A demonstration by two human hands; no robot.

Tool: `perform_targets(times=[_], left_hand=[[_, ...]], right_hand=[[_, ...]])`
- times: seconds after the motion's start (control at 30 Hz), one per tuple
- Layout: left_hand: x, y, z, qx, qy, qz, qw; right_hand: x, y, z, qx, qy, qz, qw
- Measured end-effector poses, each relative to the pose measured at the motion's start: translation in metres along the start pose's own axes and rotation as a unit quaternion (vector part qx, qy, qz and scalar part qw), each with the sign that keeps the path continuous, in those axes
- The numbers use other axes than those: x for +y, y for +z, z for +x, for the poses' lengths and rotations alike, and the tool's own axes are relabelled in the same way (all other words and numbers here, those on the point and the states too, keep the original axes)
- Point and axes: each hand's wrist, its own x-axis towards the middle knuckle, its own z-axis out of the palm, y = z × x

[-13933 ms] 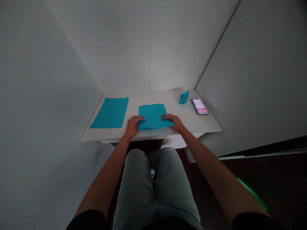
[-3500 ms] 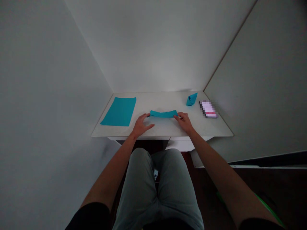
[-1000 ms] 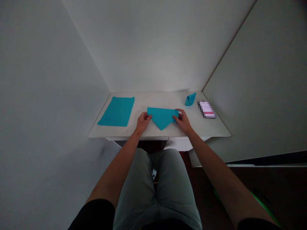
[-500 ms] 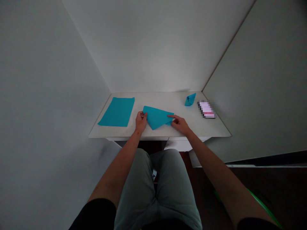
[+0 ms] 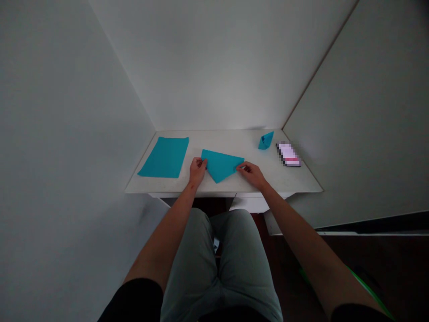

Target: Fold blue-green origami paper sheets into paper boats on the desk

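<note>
"Where's the paper?"

"A teal paper triangle (image 5: 220, 164) lies flat on the white tabletop (image 5: 231, 145), its point toward the near side."

"And the hands?"

"The left hand (image 5: 197, 171) and right hand (image 5: 251, 174) each pinch 1 upper corner between their fingers."

"What's nearby?"

"A flat rectangular teal paper sheet (image 5: 163, 157) lies left; a small teal paper boat (image 5: 266, 140) stands far right."

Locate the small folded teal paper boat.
In the head view, the paper boat sits far right on the white desk, just left of the pixelated object.
</note>
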Motion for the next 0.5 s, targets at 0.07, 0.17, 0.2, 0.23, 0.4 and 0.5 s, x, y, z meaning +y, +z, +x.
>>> perform_targets(times=[0.07,0.17,0.2,0.23,0.4,0.5], left_hand=[[0.0,0.0,0.0,-0.037,0.0,-0.031,0.999],[0.0,-0.001,-0.001,-0.08,0.012,-0.048,0.996],[0.0,-0.001,-0.002,-0.089,0.019,-0.044,0.995],[0.001,-0.002,-0.002,-0.096,0.027,-0.037,0.994],[0.002,-0.002,-0.003,-0.115,0.05,-0.014,0.992],[0.005,-0.001,-0.004,-0.114,0.038,-0.022,0.992]], right_hand=[[0.004,-0.001,0.003,0.032,0.004,0.014,0.999],[0.009,-0.001,0.005,0.067,-0.007,0.038,0.997],[0.01,-0.001,0.006,0.074,-0.009,0.05,0.996],[0.011,-0.001,0.006,0.078,-0.007,0.064,0.995],[0.017,0.0,0.008,0.09,0.008,0.114,0.989],[0.017,-0.001,0.01,0.098,-0.004,0.103,0.99]])
